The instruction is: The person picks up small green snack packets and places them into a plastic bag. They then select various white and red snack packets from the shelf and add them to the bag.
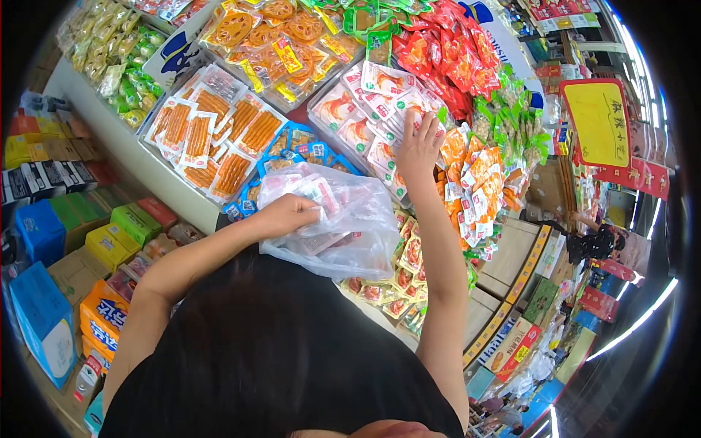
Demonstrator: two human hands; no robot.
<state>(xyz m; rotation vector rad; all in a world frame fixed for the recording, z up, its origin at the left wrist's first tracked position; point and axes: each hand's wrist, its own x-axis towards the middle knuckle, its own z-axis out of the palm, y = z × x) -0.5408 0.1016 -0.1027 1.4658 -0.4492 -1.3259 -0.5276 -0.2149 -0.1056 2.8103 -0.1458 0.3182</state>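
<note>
My left hand (290, 216) is closed on the rim of a clear plastic bag (365, 212). Through its thin film, several white and red snack packets show inside. Farther forward, my right hand (419, 150) reaches over a bin of white snack packets (354, 117) with red and green print. Its fingers are stretched out and seem to rest on the packets, though the contact is not clear. Orange and white packets (475, 197) lie just right of that wrist. Blue-edged packets (299, 142) sit between the bag and the bin.
Flat packs of brown sticks (197, 135) fill a bin at the left. Lotus-root slice packs (266, 36) and red packets (453, 55) lie farther back. A yellow sign (597, 123) stands at the right. Boxes and cartons (73, 270) are stacked at the lower left.
</note>
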